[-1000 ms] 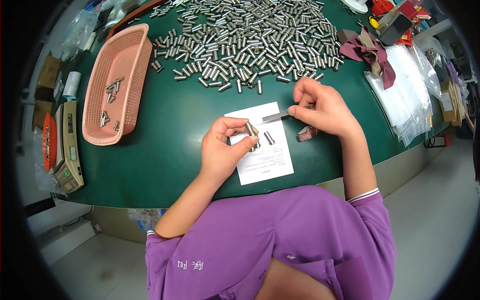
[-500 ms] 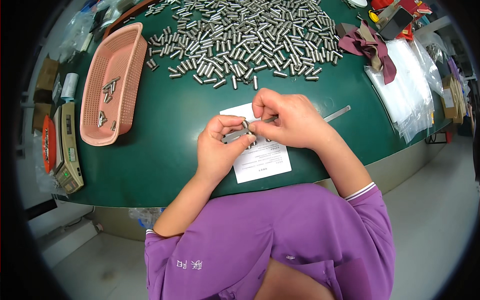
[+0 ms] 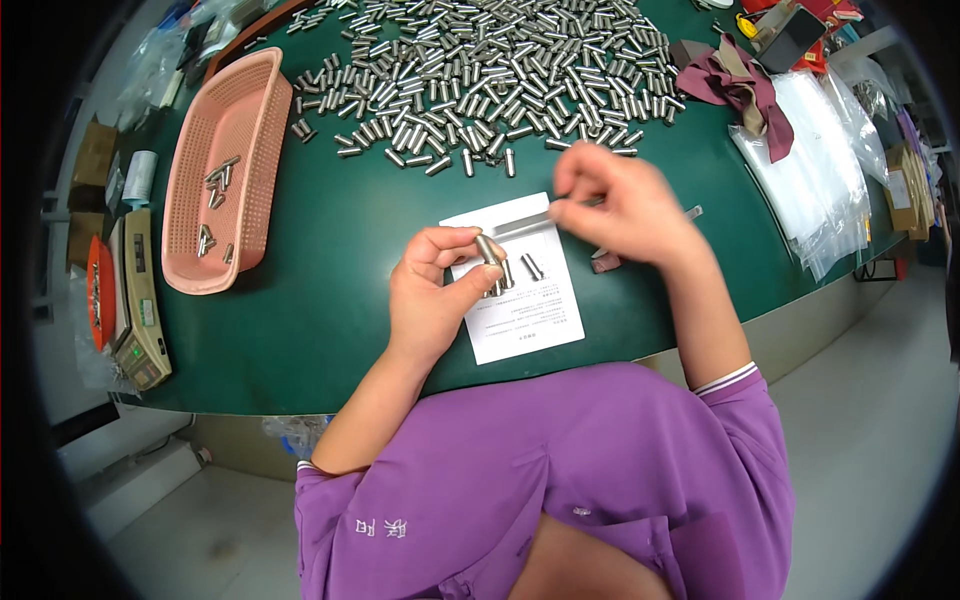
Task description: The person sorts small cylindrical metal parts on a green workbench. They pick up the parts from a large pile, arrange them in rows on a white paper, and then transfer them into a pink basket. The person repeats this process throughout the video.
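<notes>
My left hand [image 3: 432,292] pinches a shiny metal pin [image 3: 488,250] between thumb and fingers, tilted above a printed white sheet [image 3: 530,338]. Closed around the end of a thin, flat metal strip [image 3: 524,225] is my right hand [image 3: 615,205], slightly blurred and raised above the sheet's far right corner. The strip points left, apart from the pin. A few similar metal pins [image 3: 532,267] lie on the sheet, some partly behind my left thumb. Under my right wrist, a flat tool with a brownish wrapped end [image 3: 605,261] rests on the table.
A large heap of metal pins [image 3: 500,85] spreads over the far green table [image 3: 330,330]. At left stand a pink perforated basket [image 3: 178,245] holding several pins and a scale [image 3: 143,335]. Right are a maroon cloth [image 3: 740,90], clear plastic bags [image 3: 810,180] and a dark phone [image 3: 792,40].
My right hand has moved away from my left, up and to the right, taking the flat strip with it. My left hand stays nearly in place, still gripping the pin.
</notes>
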A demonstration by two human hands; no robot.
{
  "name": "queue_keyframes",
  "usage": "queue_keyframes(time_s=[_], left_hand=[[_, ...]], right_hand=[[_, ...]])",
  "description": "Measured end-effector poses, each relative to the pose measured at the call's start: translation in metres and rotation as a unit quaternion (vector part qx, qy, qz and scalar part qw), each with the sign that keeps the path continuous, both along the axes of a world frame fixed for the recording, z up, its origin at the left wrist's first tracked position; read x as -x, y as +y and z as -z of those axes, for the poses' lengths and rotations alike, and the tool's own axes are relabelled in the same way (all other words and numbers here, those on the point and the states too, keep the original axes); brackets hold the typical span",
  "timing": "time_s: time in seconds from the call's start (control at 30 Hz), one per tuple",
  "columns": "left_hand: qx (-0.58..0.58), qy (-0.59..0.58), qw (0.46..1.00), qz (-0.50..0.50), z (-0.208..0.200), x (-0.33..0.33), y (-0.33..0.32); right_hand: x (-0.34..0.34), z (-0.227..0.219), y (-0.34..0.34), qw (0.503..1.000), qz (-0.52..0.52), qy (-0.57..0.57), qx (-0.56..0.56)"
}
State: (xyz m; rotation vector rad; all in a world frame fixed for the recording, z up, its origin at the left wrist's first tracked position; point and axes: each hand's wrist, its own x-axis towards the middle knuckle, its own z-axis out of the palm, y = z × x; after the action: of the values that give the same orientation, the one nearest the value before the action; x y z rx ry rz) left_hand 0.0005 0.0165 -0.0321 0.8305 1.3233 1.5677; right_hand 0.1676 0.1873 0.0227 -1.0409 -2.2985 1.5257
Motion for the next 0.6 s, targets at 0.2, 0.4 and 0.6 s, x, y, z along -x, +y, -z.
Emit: queue_keyframes(time_s=[0.2,0.4,0.6], left_hand=[[-0.025,-0.057,0.998,-0.012,0.001,0.009,0.001],[-0.036,-0.073,0.996,-0.035,-0.003,0.01,0.003],[-0.045,-0.063,0.995,-0.07,-0.001,0.011,0.004]], right_hand=[[-0.018,-0.001,0.008,0.984,-0.106,0.027,-0.139],[-0.005,0.013,-0.009,0.946,-0.205,0.047,-0.246],[-0.001,0.022,-0.009,0.946,-0.208,0.045,-0.243]])
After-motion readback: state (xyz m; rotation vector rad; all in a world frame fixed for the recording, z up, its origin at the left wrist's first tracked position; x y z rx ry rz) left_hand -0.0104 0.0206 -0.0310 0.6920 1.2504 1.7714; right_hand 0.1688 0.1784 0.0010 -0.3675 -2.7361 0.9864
